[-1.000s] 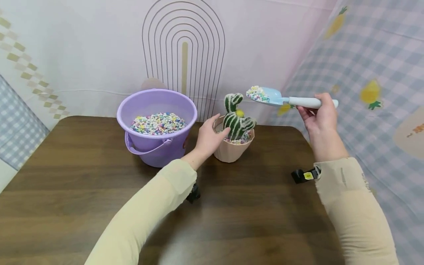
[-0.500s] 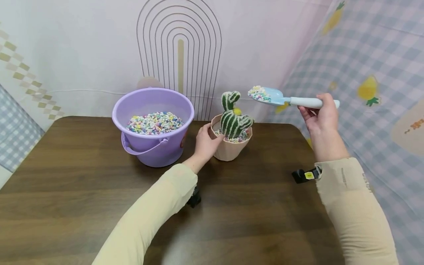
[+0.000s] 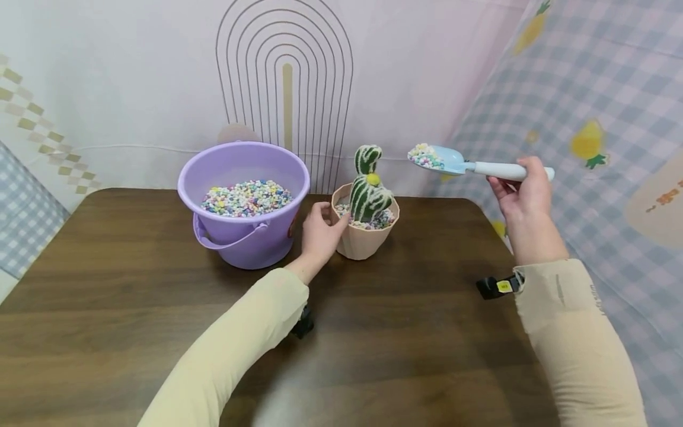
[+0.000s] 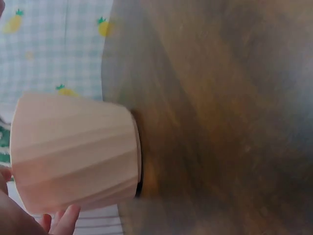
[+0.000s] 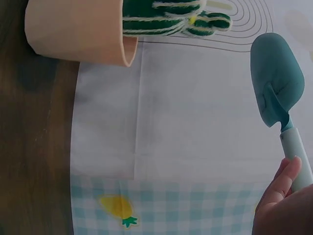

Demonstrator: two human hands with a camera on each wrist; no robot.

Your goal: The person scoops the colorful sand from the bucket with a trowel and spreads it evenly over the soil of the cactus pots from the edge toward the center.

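A green fuzzy cactus (image 3: 368,198) with white stripes and a yellow ball stands in a pale pink flower pot (image 3: 363,242), with coloured pebbles around its base. My left hand (image 3: 320,234) grips the pot's left side, thumb at the rim; in the left wrist view, fingertips (image 4: 71,215) press its ribbed wall. To the right, my right hand (image 3: 528,193) holds a blue trowel (image 3: 452,159) by its pale handle, level and raised above the table. Pastel pebbles (image 3: 425,155) fill the front of its blade. The right wrist view shows the trowel's underside (image 5: 276,68).
Left of the pot stands a purple bucket (image 3: 251,249), partly filled with pastel pebbles (image 3: 248,198), its handle hanging down in front. All this is near the back edge of a dark wooden table (image 3: 373,356). A printed cloth (image 3: 405,71) hangs behind.
The cactus pot has turned under my left hand, so the cactus faces another way, and it sits slightly further left in view. The loaded trowel has shifted slightly right.
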